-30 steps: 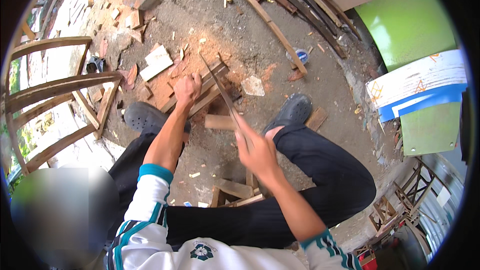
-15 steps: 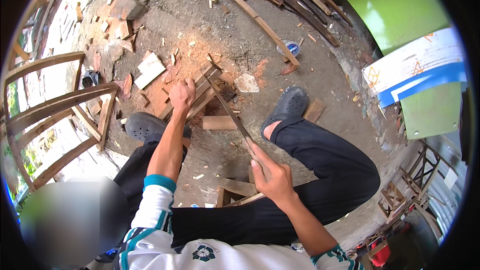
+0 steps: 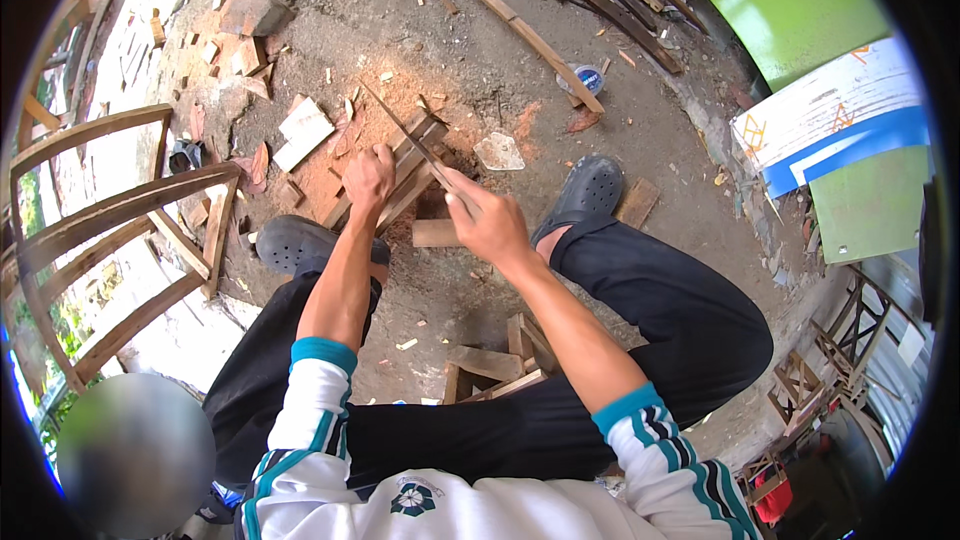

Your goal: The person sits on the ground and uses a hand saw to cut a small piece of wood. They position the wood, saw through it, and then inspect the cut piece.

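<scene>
My right hand (image 3: 492,223) is closed round the handle end of a handsaw (image 3: 399,124). The thin blade slants up and left across a wooden strip (image 3: 407,162), its tip out beyond the wood over the sawdust. With fingers curled, my left hand (image 3: 369,178) presses down on that strip, just left of the blade. The strip lies slanted on other wood pieces between my feet. Under my right wrist a short wooden block (image 3: 434,233) sits on the ground, partly hidden.
Wooden frames (image 3: 130,210) stand at the left. Offcuts and a grey stone (image 3: 252,12) lie beyond my left shoe (image 3: 292,244). A long batten (image 3: 500,12) and dark boards lie at the far right, near a round plastic tub (image 3: 586,80). Wood scraps (image 3: 488,362) are close to my legs.
My right hand has pushed the saw forward and to the left, so more blade now reaches past the strip. My left hand stays on the wood.
</scene>
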The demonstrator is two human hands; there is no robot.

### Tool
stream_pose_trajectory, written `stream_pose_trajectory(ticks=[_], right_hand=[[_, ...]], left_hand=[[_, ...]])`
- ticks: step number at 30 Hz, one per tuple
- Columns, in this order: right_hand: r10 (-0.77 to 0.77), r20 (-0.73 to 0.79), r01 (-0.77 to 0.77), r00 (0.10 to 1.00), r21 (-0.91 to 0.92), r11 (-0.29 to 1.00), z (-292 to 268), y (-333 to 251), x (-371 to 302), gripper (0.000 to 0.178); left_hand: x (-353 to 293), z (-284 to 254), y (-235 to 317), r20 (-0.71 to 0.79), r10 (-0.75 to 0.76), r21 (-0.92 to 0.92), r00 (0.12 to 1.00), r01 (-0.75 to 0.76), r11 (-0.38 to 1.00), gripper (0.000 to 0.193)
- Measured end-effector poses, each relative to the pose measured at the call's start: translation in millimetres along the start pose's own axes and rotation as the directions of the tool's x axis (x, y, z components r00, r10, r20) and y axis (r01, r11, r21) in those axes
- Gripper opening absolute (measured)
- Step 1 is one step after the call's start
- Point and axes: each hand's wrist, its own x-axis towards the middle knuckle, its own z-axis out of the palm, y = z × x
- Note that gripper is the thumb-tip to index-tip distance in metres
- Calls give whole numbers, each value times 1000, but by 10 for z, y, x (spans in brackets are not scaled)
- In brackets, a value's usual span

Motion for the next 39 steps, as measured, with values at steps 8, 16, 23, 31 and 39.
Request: stream_pose_trajectory(ticks=[8, 16, 23, 31, 39], right_hand=[[-44, -106, 53, 993, 87, 995, -553, -601, -906, 44], [70, 42, -70, 997, 11, 997, -318, -602, -538, 48], [294, 165, -279, 942, -106, 954, 128, -379, 172, 44], [250, -22, -247, 968, 95, 964, 409, -220, 264, 45], [258, 59, -254, 964, -65, 965, 72, -506, -67, 45]], left_hand=[[-76, -78, -38, -27, -43, 21, 999, 44, 999, 58], [-20, -9, -169, 24, 8, -10, 1000, -8, 1000, 56], [-118, 15, -8, -11, -24, 27, 1000, 24, 999, 57], [-110, -62, -10, 1, 0, 54, 1000, 0, 999, 56], [-74, -23, -47, 9, -5, 36, 1000, 5, 999, 59]])
